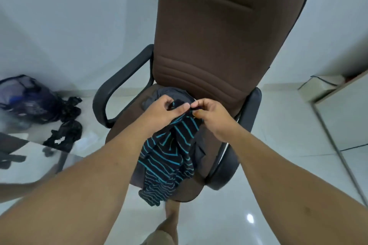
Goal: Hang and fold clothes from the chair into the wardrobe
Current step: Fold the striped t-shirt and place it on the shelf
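A brown office chair [215,49] with black armrests stands in front of me. A black shirt with teal stripes [169,157] hangs down over the seat's front edge. My left hand [161,112] and my right hand [214,116] both pinch its top edge, close together above the seat. Behind my hands a dark grey garment [159,95] lies bunched at the back of the seat. The wardrobe is not clearly in view.
A dark bag [25,101] and black plastic bags [65,133] lie on the white tiled floor at the left. A glass tabletop [29,157] juts in at the lower left. A pale cabinet with a metal edge [342,117] stands at the right.
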